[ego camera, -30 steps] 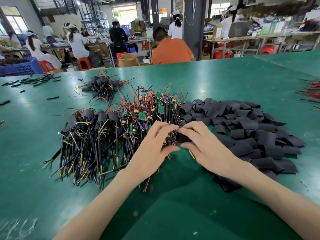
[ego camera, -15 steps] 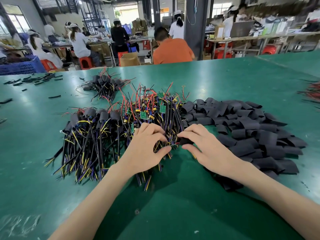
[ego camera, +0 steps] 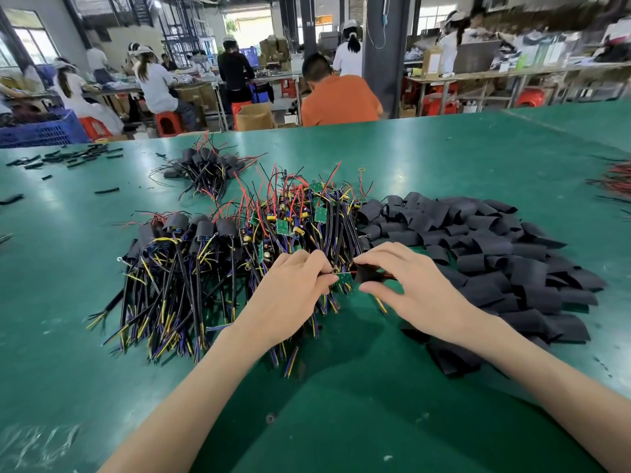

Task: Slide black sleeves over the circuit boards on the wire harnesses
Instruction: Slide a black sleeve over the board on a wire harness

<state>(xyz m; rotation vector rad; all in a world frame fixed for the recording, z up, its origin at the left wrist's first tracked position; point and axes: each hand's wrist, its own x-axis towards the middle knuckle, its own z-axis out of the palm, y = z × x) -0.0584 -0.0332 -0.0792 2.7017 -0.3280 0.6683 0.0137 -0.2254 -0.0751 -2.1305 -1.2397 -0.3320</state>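
My left hand (ego camera: 293, 295) pinches a wire harness by its small green circuit board (ego camera: 343, 278). My right hand (ego camera: 413, 288) grips a black sleeve (ego camera: 367, 273) just right of that board, with red wires running through the sleeve. A heap of bare harnesses with green boards (ego camera: 293, 220) lies behind my hands. Harnesses wearing black sleeves (ego camera: 177, 254) lie to the left. A big pile of loose black sleeves (ego camera: 495, 254) spreads to the right.
The green table (ego camera: 341, 421) carries a second small bundle of sleeved harnesses (ego camera: 205, 169) at the back, scattered black tube bits (ego camera: 68, 157) far left, and red wires (ego camera: 618, 179) at the right edge. People sit at benches beyond the table.
My hands have drawn slightly apart and the green board now shows between them. The sleeve sits further right, with red wires threaded through it.
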